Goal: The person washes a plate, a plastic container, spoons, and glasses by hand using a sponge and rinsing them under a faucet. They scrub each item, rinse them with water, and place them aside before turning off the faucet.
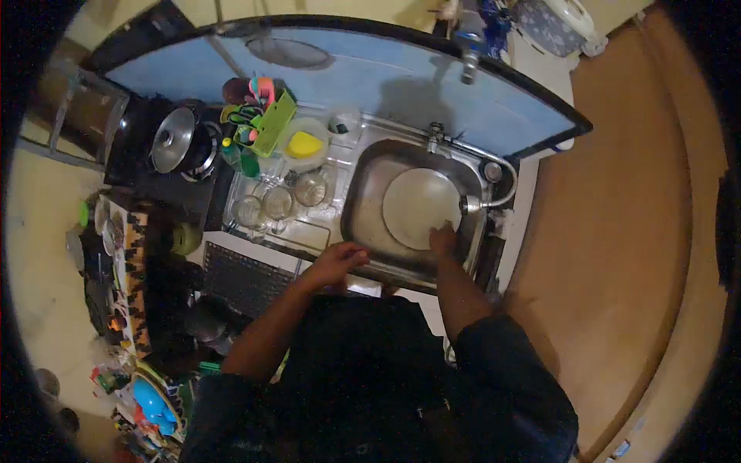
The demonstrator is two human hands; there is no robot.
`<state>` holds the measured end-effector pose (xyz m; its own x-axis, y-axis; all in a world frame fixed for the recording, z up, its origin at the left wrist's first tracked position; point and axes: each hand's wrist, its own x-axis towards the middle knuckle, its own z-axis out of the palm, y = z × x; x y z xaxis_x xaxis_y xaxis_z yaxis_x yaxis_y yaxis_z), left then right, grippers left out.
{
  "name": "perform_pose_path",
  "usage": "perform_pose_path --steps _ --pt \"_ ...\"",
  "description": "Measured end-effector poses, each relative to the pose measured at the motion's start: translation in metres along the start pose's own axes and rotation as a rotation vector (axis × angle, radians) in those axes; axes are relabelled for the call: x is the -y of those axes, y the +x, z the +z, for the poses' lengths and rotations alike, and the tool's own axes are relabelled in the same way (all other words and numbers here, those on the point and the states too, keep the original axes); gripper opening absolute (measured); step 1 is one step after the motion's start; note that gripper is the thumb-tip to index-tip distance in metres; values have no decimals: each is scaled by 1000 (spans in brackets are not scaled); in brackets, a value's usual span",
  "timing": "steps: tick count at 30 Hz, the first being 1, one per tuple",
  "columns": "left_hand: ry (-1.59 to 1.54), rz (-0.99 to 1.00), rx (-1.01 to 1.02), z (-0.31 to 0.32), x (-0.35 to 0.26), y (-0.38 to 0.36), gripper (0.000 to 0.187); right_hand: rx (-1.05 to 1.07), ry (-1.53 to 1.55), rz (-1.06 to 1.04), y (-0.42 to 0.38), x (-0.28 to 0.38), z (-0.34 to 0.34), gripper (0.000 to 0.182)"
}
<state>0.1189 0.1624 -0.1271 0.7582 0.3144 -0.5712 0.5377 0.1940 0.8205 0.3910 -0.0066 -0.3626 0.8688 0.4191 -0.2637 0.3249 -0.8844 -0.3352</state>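
The person stands over the steel sink, and a large pale round plate lies inside the basin, filling most of it. The right hand sits on the plate's near edge, fingers pressed together against the rim. The left hand rests on the sink's near-left rim, fingers curled loosely; whether they grip anything I cannot tell. The tap reaches over the sink's right side, its spout just beside the plate. Left of the sink, three upturned glasses stand on the draining board, with a yellow sponge beyond them
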Motion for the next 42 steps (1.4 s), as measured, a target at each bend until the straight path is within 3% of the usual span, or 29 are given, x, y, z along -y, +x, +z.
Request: perform_pose_path --steps 1,3,4,6,7,9,16,18,19,20,21,22,23,24,25,27,28,30,31,33,35,36,38,39,42 --pt "-72 -37 -8 6 2 4 37 2 19 9 23 -27 35 57" --pt "-39 -7 -11 15 1 8 37 605 -976 -695 51 -49 69 35" --pt "-23 30 -14 18 0 8 37 600 -962 -696 47 -46 67 35" --pt "-21 53 -3 21 -6 6 36 92 -33 -79 35 -35 53 17" --pt "-34 75 11 23 -9 5 34 83 -27 -78 38 -46 61 17" --pt "-15 54 -13 21 -15 6 33 227 -536 -786 40 -61 65 14" --pt "-101 29 -134 23 -12 49 40 304 -446 -1033 31 -21 22 19" --pt "-76 28 -157 20 -13 65 43 835 318 -329 17 -1 8 26" --pt "-71 -91 -176 19 -21 70 49 832 318 -328 8 5 -4 26" --pt "-64 -210 -195 18 -29 74 55 871 720 -42 -4 10 -18 26" --pt "-62 -208 -194 19 -38 77 55 878 1114 259 -11 13 -26 27" --pt "-128 -322 -260 23 -46 79 61 876 1116 259 -9 17 -30 27" --pt "-195 -437 -326 26 -53 80 67 1053 1067 377 -4 22 -35 26" --pt "-194 -436 -326 26 -55 83 67 1228 1008 494 -2 27 -40 26" --pt "-205 -450 -324 27 -58 86 68 1226 1009 492 -8 33 -48 26" --pt "-212 -460 -322 25 -66 90 69 1330 982 152 -23 50 -70 25" --pt "-143 -460 -233 21 -72 89 66 1327 985 149 -33 66 -91 25" --pt "-72 -459 -144 10 -65 92 63 1068 334 -230 -47 101 -139 28" --pt "-81 -449 -66 -1 -47 101 59 1066 336 -233 -45 105 -149 28" --pt "-91 -431 6 -7 -39 100 57 719 -93 -516 -37 111 -167 33" --pt "-248 -183 -116 -3 -47 83 49 165 40 -613 -17 112 -187 40" --pt "-252 -181 -120 -1 -51 77 49 162 284 -634 -23 141 -260 43" --pt "-376 34 -198 6 -56 68 52 -428 418 -861 -12 185 -329 43" --pt "-383 38 -200 9 -57 69 52 -679 405 -1026 -10 210 -362 45" --pt "-499 93 -235 16 -66 73 58 -791 341 -1182 -11 274 -411 50"
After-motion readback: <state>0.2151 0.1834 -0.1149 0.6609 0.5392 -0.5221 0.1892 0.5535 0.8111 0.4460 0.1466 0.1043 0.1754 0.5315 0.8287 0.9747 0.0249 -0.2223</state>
